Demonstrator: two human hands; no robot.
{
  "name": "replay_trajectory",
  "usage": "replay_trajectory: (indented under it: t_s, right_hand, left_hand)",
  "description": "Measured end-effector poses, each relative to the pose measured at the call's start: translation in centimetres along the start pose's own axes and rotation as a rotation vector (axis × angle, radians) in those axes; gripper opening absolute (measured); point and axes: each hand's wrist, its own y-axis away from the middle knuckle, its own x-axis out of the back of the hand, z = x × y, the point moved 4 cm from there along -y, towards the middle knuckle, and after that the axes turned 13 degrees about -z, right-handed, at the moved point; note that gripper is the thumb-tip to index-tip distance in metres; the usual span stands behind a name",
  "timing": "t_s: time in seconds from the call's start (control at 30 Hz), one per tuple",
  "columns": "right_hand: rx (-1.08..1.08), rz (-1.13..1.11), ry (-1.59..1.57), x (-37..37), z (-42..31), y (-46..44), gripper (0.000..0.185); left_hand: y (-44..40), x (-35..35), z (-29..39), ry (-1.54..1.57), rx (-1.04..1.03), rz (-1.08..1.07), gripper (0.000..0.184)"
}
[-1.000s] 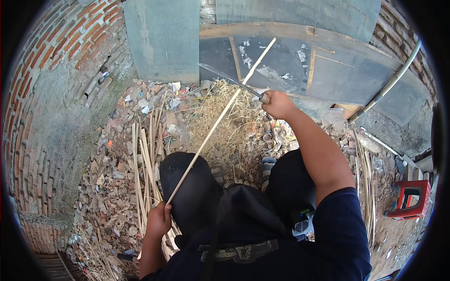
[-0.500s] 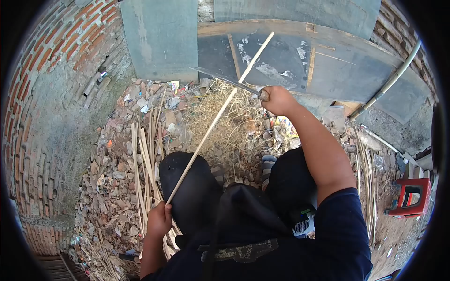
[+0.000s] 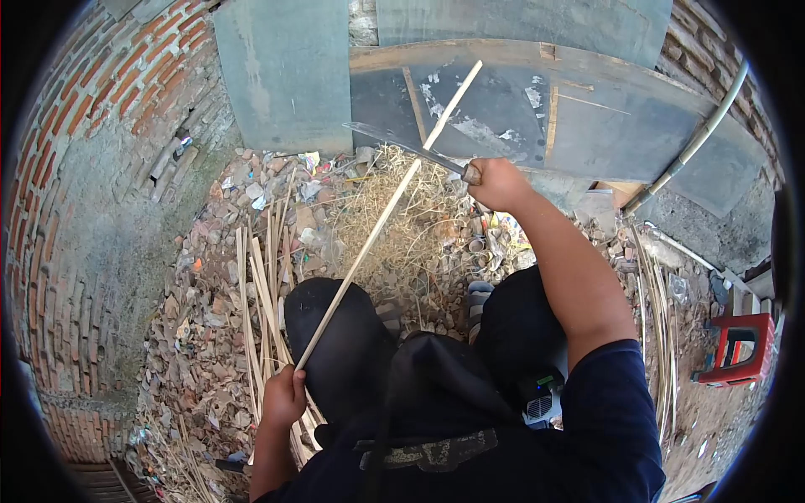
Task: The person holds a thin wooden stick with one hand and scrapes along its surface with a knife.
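The knife (image 3: 446, 162) slopes less than before beyond right hand (image 3: 496, 185), fingers clamped on it; left hand (image 3: 283, 397) clamps slender, pale stick (image 3: 383, 220).

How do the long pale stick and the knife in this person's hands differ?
The stick is pale; the knife is mostly grey. The stick looks longer than the knife. In the picture, the stick slants up rightward, the knife up leftward. Both are long and narrow, held in the left hand and right hand respectively.
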Motion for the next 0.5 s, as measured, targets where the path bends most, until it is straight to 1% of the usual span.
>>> replay_trajectory:
  t_s: [0.13, 0.23, 0.33, 0.37, 0.47, 0.5]
  right_hand:
    - [0.051, -0.078, 0.034, 1.0, -2.8, 2.1, 0.026]
    - [0.139, -0.084, 0.206, 1.7, -4.7, 3.1, 0.025]
    - [0.039, 0.014, -0.066, 1.0, 0.5, 0.6, 0.026]
    - [-0.006, -0.007, -0.126, 0.9, 1.6, 0.3, 0.027]
    - [-0.014, 0.019, 0.016, 0.6, 1.6, 0.6, 0.028]
    - [0.001, 0.025, 0.003, 0.9, 0.9, 1.0, 0.026]
  left_hand:
    - [0.4, -0.6, 0.0, -0.01, 0.046, 0.009, 0.035]
    - [-0.1, -1.1, -0.1, -0.045, 0.041, 0.042, 0.035]
    - [0.2, -1.3, -0.4, -0.073, 0.042, 0.055, 0.034]
    - [0.1, -0.9, -0.1, -0.081, 0.048, 0.045, 0.034]
    - [0.3, -0.1, 0.3, -0.071, 0.036, 0.026, 0.034]
    - [0.3, -0.2, 0.4, -0.061, 0.024, 0.019, 0.034]
